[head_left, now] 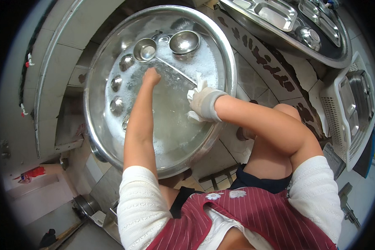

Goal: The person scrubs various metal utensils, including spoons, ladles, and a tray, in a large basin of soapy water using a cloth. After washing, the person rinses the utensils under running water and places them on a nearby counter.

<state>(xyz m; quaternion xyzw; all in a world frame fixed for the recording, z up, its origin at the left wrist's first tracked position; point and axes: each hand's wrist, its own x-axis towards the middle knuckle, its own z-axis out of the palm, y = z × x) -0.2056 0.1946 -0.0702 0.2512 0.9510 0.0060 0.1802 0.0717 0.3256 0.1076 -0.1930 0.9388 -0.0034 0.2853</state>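
Observation:
A large round metal basin (pixel 233 83) full of cloudy, sudsy water stands before me. In it, a long-handled ladle (pixel 145 51) lies with its cup toward the far side. Its handle runs to my right hand (pixel 207 104), which wears a pale glove and is closed around the handle end with a white cloth (pixel 201 84). My left hand (pixel 152 76) is bare and closed at the water surface, near the ladle; anything in its fingers is hidden. A metal bowl (pixel 184 42) floats at the far side, and several small metal bowls (pixel 116 106) line the left side.
At the far right, a metal tub (pixel 343 64) holds compartment trays (pixel 275 14) and an upturned metal bowl (pixel 308 36). Below it stands a white plastic basket (pixel 330 110) with stacked metal trays (pixel 356 93). A tiled ledge (pixel 50 54) runs along the left.

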